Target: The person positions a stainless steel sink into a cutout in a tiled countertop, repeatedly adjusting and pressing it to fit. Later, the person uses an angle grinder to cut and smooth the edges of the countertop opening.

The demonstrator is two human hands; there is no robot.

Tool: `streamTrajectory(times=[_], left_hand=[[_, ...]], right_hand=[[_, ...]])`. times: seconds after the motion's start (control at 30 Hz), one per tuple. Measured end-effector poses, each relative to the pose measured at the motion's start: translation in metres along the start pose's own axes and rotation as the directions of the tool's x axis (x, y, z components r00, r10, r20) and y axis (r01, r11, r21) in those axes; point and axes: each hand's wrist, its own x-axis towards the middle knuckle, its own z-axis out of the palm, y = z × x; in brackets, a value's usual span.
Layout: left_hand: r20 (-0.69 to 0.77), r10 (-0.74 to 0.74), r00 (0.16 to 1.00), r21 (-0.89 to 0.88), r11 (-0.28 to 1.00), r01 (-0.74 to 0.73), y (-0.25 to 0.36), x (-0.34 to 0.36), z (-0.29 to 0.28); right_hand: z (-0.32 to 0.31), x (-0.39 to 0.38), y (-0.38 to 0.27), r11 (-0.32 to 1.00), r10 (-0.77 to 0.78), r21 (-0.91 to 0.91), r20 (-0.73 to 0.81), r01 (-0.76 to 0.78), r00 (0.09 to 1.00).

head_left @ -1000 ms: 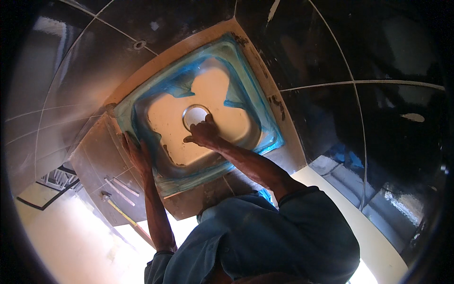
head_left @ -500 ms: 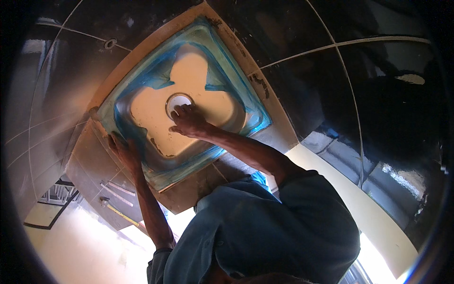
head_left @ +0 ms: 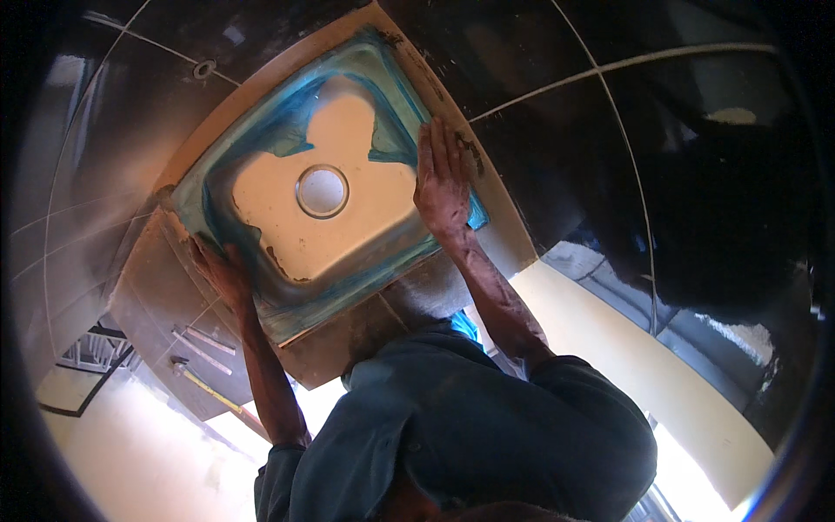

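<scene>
A square metal sink sits in a tiled countertop, its rim covered with torn blue plastic film. In the bottom of the basin is a round drain opening with a metal ring, pale inside. My left hand rests on the left edge of the rim, fingers stretched out. Flat on the right edge of the rim lies my right hand, its fingers straight and pointing away from me. Neither hand holds anything.
Dark glossy wall tiles with pale joints rise behind and to the right. A small round fitting is in the left wall. On the counter at left lie a hammer with a yellow handle and narrow pale strips.
My right hand has left the drain opening and moved right onto the sink's right rim. My left hand stays on the left rim. The view has shifted slightly.
</scene>
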Motion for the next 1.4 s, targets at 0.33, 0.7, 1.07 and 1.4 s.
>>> streamTrajectory(times=[0.33, 0.7, 1.07, 1.4], left_hand=[[0.247, -0.432, 0.868, 0.235, 0.895, 0.379, -0.002, 0.054, -0.016], [0.190, -0.206, 0.960, -0.401, 0.876, 0.267, 0.000, 0.062, -0.032], [0.323, -0.389, 0.863, -0.281, 0.831, 0.480, -0.034, 0.031, -0.189], [0.225, -0.483, 0.846, -0.155, 0.840, 0.520, -0.097, -0.016, -0.200]], right_hand=[[-0.002, -0.041, 0.002, 0.904, 0.418, 0.091, 0.017, -0.418, 0.908], [-0.069, -0.033, 0.016, 0.902, 0.380, 0.208, 0.039, -0.379, 0.924], [-0.123, -0.071, -0.029, 0.865, 0.300, 0.383, 0.126, -0.326, 0.946], [-0.118, -0.092, -0.050, 0.818, 0.224, 0.482, 0.234, -0.313, 0.946]])
